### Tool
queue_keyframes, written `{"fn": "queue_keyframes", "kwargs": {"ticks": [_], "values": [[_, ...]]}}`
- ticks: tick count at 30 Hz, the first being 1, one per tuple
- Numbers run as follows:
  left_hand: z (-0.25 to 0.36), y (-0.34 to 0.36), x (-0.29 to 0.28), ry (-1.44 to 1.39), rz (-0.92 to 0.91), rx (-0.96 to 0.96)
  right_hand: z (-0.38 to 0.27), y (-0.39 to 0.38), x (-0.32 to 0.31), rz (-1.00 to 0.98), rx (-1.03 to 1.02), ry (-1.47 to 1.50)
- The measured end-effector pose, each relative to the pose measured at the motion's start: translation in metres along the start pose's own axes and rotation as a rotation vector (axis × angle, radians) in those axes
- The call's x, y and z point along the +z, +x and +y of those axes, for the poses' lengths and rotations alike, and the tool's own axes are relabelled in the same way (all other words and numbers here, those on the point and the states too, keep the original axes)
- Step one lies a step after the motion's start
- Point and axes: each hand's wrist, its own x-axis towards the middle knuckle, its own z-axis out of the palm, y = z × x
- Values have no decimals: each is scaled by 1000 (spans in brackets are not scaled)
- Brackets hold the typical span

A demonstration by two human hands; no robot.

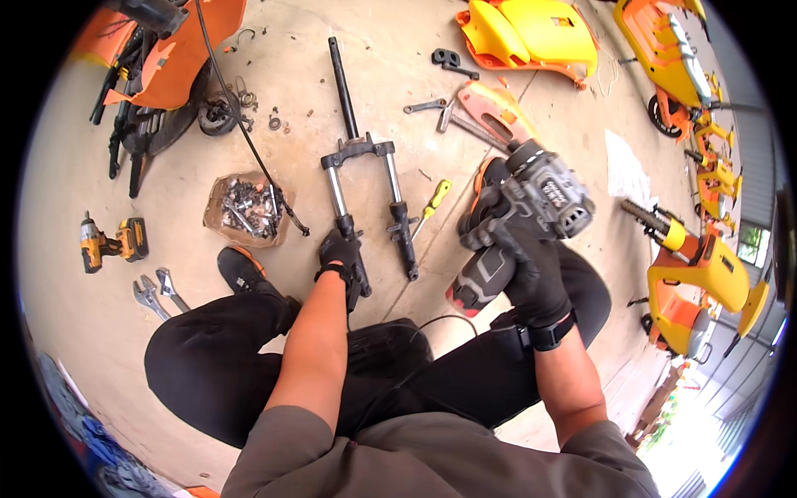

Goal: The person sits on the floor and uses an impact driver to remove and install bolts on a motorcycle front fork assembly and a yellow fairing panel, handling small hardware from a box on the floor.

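My gloved left hand [339, 251] is closed on the lower left leg of a black and chrome front fork [359, 149], which lies on the floor with its steerer tube pointing away from me. My gloved right hand [531, 266] grips a grey and black cordless impact tool [548, 187], held up to the right of the fork. A yellow screwdriver [438, 197] lies just right of the fork. A box of mixed metal fasteners [245, 209] sits to its left, with a black cable [237, 116] across it.
An orange drill [104, 245] and wrenches [149, 295] lie at left. Orange body panels [166, 54] with dark parts are upper left. A yellow panel [548, 37] and tools [465, 124] lie beyond the fork. Several yellow scooters [697, 282] line the right side.
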Motion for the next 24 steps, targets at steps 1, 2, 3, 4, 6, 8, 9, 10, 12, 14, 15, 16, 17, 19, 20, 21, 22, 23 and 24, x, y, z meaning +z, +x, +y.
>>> {"fn": "queue_keyframes", "kwargs": {"ticks": [1, 2, 3, 4, 6, 8, 9, 10, 12, 14, 15, 16, 17, 19, 20, 21, 22, 23, 24], "values": [[-1, -2, -5, 1, -9, 3, 3, 6, 1, -26, 27, 28], [1, -4, -7, 16, -2, 15, 5, 11, 1, -50, 54, 56], [-1, -10, -6, 33, -7, 21, 10, 14, -1, -61, 107, 136], [2, -11, -6, 38, -3, 30, 10, 17, -1, -66, 93, 35], [8, -6, -4, 58, 43, 52, 5, 23, 1, -82, 58, -164], [5, -9, -1, 98, 71, 70, 10, 24, -1, -79, 66, -188], [7, -9, -4, 121, 55, 48, 12, 22, 1, -58, 85, -177], [8, -9, -5, 98, 62, 40, 14, 22, 6, -37, 103, -164], [13, -8, -6, 44, 79, 24, 16, 20, 12, -50, 142, -108], [12, -5, 0, 15, 173, 22, 15, 20, 12, -88, 143, -280], [17, -7, -3, 1, 88, -24, 20, 22, 4, -83, 107, -307], [18, -4, -7, 1, 39, -18, 25, 24, 0, -88, 66, -329], [16, -2, -11, 0, -10, -13, 24, 27, 3, -57, 102, -266], [25, -4, -26, 81, -68, -9, 26, 43, -10, -174, -200, -615], [33, -3, -25, 40, -112, -15, 26, 55, -33, -314, -549, -1025], [38, -2, -25, 8, -159, -25, 28, 56, -37, -299, -553, -1056], [42, -6, -21, -25, -212, -39, 31, 59, -41, -290, -555, -1091], [49, -12, -11, 14, -193, -46, 35, 62, -46, -281, -553, -1127], [50, -17, 11, 35, -19, 24, 37, 60, -39, -210, -338, -962]]}}
